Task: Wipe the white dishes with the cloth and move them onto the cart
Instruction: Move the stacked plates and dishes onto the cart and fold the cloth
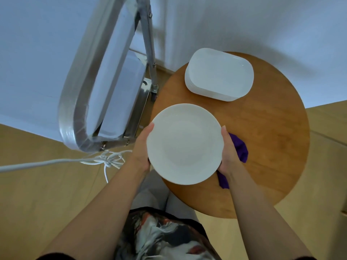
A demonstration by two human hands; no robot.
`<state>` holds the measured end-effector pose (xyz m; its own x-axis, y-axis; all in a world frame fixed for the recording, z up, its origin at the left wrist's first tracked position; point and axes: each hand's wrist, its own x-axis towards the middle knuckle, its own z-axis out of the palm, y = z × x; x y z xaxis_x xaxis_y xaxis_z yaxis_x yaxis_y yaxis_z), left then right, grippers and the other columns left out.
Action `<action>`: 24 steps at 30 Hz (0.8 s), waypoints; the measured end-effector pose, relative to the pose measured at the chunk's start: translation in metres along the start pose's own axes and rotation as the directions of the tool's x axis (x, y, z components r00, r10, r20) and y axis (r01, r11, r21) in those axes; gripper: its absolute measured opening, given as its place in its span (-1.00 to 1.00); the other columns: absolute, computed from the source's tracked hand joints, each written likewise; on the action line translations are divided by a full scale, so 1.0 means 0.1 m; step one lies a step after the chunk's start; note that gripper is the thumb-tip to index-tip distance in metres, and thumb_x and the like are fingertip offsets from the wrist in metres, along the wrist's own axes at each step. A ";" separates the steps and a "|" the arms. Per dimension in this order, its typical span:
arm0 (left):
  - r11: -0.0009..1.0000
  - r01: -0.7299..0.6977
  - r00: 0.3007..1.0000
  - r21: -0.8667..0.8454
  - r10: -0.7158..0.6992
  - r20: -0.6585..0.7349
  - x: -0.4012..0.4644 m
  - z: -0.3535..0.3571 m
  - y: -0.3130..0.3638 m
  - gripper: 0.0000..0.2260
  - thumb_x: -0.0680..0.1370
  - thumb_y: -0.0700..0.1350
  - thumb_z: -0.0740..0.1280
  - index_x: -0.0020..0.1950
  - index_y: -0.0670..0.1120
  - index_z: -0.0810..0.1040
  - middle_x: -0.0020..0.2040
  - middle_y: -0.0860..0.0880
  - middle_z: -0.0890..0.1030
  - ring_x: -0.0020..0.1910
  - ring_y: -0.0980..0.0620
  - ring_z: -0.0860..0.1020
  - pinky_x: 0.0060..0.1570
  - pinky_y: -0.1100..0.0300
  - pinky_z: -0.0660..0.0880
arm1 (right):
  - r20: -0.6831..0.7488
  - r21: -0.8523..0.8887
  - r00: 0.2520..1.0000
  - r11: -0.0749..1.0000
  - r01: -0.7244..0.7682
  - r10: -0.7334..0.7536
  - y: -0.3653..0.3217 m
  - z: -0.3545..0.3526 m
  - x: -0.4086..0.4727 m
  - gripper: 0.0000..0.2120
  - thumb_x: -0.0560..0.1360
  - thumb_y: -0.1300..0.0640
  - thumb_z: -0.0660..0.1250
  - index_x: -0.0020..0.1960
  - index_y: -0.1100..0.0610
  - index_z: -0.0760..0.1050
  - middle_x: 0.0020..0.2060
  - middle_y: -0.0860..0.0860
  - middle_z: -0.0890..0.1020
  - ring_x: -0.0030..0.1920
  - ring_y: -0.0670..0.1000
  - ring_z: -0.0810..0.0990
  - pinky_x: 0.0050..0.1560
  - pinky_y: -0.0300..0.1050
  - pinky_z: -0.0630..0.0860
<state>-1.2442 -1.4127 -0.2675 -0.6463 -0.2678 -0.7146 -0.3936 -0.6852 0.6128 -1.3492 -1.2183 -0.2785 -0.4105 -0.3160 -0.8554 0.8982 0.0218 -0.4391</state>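
A round brown wooden table (pixel 262 147) fills the centre-right of the frame. At its upper edge sits a stack of white rounded-rectangular dishes (pixel 219 76). A crumpled purple cloth (pixel 241 149) lies on the wood near the table's lower middle. The table stands on a pale wooden floor (pixel 47 184), where a tangled white cable (pixel 105 160) lies at centre left.

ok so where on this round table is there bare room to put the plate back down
Bare wood on the round table lies right of the purple cloth and below the stack of rectangular dishes. The near-left part is crowded by the round plate and both hands.
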 end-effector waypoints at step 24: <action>0.939 -0.325 0.944 -0.110 0.316 -0.096 -2.25 -0.42 0.18 -0.80 0.53 -0.02 0.24 -0.19 -0.01 0.63 -0.32 0.01 0.60 -0.33 0.03 0.58 -0.36 0.19 0.52 | 0.260 -0.214 0.957 0.959 0.185 -0.127 0.34 0.72 -2.01 -0.53 0.57 -0.27 0.05 0.23 -0.03 0.54 0.11 0.06 0.65 0.08 0.11 0.64 0.06 0.04 0.54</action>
<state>-1.0788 -1.3931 -0.1099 -0.6714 -0.5343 -0.5136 -0.0874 -0.6311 0.7707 -1.2249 -1.2222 -0.1017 -0.4663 -0.5516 -0.6916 0.7518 0.1649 -0.6384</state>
